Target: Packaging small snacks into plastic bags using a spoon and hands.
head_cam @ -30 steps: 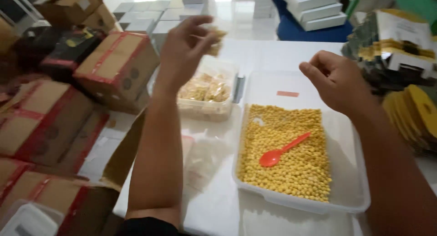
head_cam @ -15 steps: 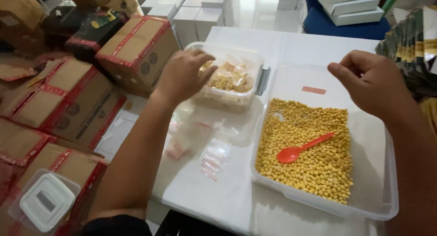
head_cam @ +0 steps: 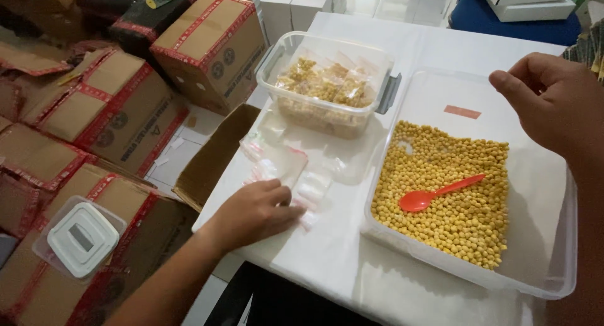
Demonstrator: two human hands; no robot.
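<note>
While lying flat, the left hand [head_cam: 255,213] presses empty plastic bags [head_cam: 283,172].

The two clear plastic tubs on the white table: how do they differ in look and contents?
The large tub is wide and shallow, holding loose yellow pellets and an orange spoon. The small tub is deeper, has grey side latches and holds filled little clear bags. The large one sits nearer the camera, the small one farther back. Both are lidless and transparent.

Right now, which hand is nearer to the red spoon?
Right. The right hand hovers above the far right side of the clear tub, up and right of the red spoon. The left hand rests farther off on the small plastic bags.
</note>
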